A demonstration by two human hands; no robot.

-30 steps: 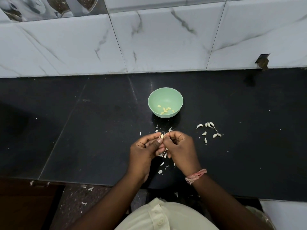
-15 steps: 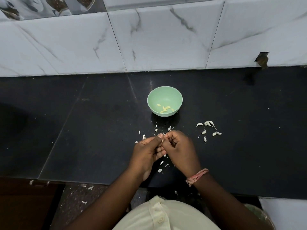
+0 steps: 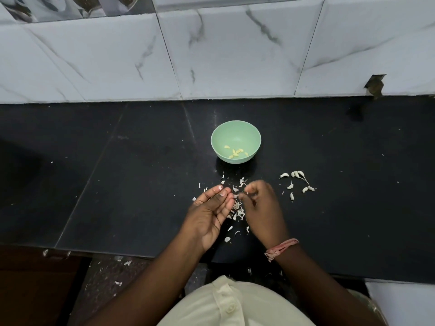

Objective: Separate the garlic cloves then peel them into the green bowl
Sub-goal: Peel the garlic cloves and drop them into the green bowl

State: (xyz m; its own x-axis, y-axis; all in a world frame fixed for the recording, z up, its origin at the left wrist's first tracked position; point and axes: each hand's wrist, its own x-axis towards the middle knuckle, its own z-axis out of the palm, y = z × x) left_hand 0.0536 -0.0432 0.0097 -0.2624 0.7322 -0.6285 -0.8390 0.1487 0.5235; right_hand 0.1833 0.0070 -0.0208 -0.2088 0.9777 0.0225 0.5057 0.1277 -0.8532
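The green bowl (image 3: 236, 131) stands on the black counter (image 3: 117, 184) and holds several peeled yellowish cloves (image 3: 235, 152). Just in front of it my two hands hover a little apart. My left hand (image 3: 209, 215) has thumb pressed against its fingertips, pinching the garlic clove, which is almost wholly hidden. My right hand (image 3: 263, 208) is blurred, fingers curled, pinching a small pale scrap of garlic peel (image 3: 246, 193) at its fingertips. Several unpeeled white cloves (image 3: 297, 174) lie to the right of my right hand.
Loose peel scraps (image 3: 238, 211) litter the counter between and under my hands. More scraps lie on the floor (image 3: 127, 262) past the counter's front edge. A marble-tiled wall (image 3: 235, 55) rises behind the bowl.
My hands, joined on one clove before, have pulled apart. The right hand moved right with a bit of peel.
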